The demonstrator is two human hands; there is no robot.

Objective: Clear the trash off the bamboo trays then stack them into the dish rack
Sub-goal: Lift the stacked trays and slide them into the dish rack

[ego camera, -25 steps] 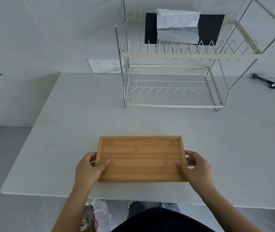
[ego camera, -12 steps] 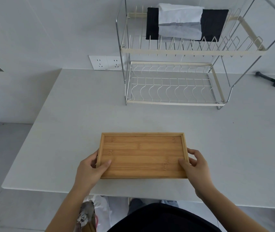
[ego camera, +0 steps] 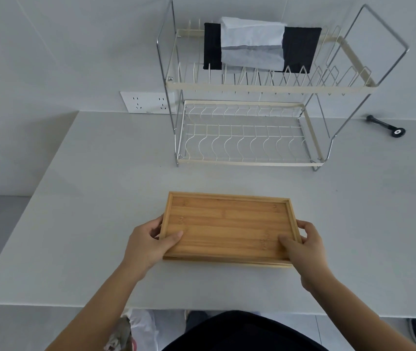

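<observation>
An empty bamboo tray [ego camera: 229, 224] is in both my hands over the white counter [ego camera: 100, 198]; a second rim edge shows under its near side, so it may be a stack of two. My left hand [ego camera: 148, 244] grips the tray's left edge, thumb on top. My right hand [ego camera: 303, 247] grips the right edge the same way. The tray's near edge looks slightly raised. The two-tier wire dish rack [ego camera: 247, 148] stands at the back, its lower tier empty. No trash lies on the tray.
A black box with white tissue [ego camera: 255, 46] sits on the rack's upper tier. A black tool [ego camera: 386, 126] lies at the back right. A wall socket [ego camera: 148, 102] is left of the rack. A white bag [ego camera: 136, 330] sits on the floor below the counter's edge.
The tray has moved a little away from me toward the rack, held in both hands, and now looks slightly tilted. My grip is unchanged.
</observation>
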